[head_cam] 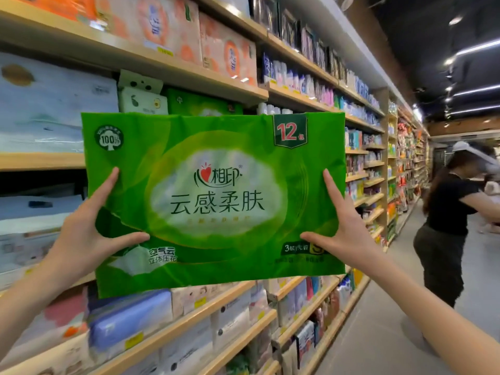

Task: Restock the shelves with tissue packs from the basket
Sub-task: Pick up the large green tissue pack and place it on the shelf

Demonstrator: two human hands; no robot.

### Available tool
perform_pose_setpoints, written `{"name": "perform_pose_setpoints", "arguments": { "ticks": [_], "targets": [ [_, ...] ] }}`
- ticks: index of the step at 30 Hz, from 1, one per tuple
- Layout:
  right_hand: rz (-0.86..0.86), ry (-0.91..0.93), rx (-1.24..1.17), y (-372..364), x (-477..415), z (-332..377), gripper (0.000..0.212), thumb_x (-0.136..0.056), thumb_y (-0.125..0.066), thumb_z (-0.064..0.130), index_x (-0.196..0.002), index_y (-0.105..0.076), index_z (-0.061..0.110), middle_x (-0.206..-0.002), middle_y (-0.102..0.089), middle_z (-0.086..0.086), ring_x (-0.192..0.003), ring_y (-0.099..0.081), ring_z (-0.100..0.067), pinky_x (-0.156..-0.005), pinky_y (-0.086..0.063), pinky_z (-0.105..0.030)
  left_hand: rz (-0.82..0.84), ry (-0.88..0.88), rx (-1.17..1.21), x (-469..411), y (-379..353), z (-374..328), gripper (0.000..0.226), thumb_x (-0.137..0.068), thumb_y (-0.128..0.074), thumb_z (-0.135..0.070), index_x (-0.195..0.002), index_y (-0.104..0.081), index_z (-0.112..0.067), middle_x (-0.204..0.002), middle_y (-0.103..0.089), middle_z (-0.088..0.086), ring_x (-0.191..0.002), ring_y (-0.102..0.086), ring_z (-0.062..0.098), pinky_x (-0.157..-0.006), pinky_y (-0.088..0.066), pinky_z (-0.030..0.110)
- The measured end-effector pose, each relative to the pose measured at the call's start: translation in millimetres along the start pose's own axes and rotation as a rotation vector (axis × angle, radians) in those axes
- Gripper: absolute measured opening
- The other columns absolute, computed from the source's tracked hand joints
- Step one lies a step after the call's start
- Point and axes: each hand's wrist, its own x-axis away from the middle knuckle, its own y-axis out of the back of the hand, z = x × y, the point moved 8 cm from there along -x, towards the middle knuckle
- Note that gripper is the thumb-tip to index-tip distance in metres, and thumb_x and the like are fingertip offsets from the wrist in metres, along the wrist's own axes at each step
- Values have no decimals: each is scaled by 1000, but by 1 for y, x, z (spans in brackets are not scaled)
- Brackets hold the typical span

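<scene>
My left hand (81,239) and right hand (343,234) gripped the green tissue pack (216,196) by its two sides, fingers spread on its front, raised before the shelf (40,161). It was not shelved yet; matching green packs (200,104) sat behind. The basket stayed unseen, so I couldn't judge what remained.

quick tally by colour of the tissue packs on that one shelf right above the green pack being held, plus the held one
Green: 2, the held green pack gripped by the left hand and right hand, and a green pack on the shelf
White with spots: 2, a stacked pair
Pale blue: 1, a large pack
Total: 5
</scene>
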Motion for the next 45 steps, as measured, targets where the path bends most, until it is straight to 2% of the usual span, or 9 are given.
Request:
{"name": "perform_pose_setpoints", "arguments": {
  "ticks": [7,15,21,26,29,32,35,41,45],
  "targets": [
    [-74,6,14,-33,-80,-85,111,-68,-79,28,-134,6,55,-141,-32,-14,-124,-31,-18,-102,-21,-33,-7,-44,5,-84,-77,42,119,-44,-81,-45,-143,-15,-55,-138,-37,-11,-128,-38,11,-102,-31,38],
    [-130,55,20,-53,-163,-175,111,-67,-79,30,-136,6,50,-133,-39,-20,-111,-47,-37,-92,-35,-38,-61,-127,-112,-152,-146,48,121,-45,-79,-45,-144,-10,-53,-137,-35,-10,-124,-35,10,-99,-30,39],
    [-150,209,-133,-61,-232,-241,111,-68,-79,19,-138,3,43,-145,-29,-19,-132,-27,-21,-110,-21,-44,-136,-133,-241,-197,-192,55,121,-47,-79,-47,-147,-11,-45,-137,-40,-10,-121,-41,13,-98,-35,45],
    [-147,311,-254,-59,-306,-292,110,-70,-77,21,-139,4,45,-152,-13,-1,-142,-5,-22,-113,-8,-47,-225,-131,-359,-244,-216,48,123,-48,-82,-45,-149,-10,-40,-132,-28,-45,-121,-29,-19,-106,-34,28],
    [-151,379,-319,-61,-354,-307,110,-70,-77,20,-140,6,44,-154,-8,5,-144,-4,-26,-113,-9,-58,-306,-170,-434,-268,-222,24,121,-50,-80,-44,-149,-10,-41,-133,-27,-43,-126,-25,-19,-108,-21,8],
    [-188,486,-336,-66,-395,-306,109,-72,-76,19,-141,7,34,-143,-5,27,-143,-6,-26,-113,-4,-59,-359,-183,-509,-290,-224,2,116,-54,-75,-48,-148,-7,-44,-140,-24,-35,-134,-30,1,-111,-20,14],
    [-220,574,-385,-77,-432,-304,110,-72,-76,21,-144,7,23,-146,-4,24,-143,-8,-27,-112,-10,-61,-392,-248,-602,-308,-223,-13,112,-59,-75,-46,-148,-5,-43,-142,-17,-44,-132,-19,-16,-109,-15,7],
    [-308,654,-433,-113,-491,-296,109,-73,-76,22,-146,4,14,-146,-13,7,-137,-14,-25,-112,-13,-53,-462,-316,-665,-337,-218,-2,106,-66,-71,-54,-145,-2,-38,-149,-24,-3,-141,-20,13,-115,-15,19],
    [-329,665,-436,-135,-527,-291,110,-73,-76,22,-146,5,17,-152,-17,-9,-138,-16,-25,-112,-16,-53,-485,-329,-709,-362,-210,23,107,-67,-70,-56,-147,-1,-37,-152,-26,9,-141,-22,14,-114,-15,15]
  ]
}}
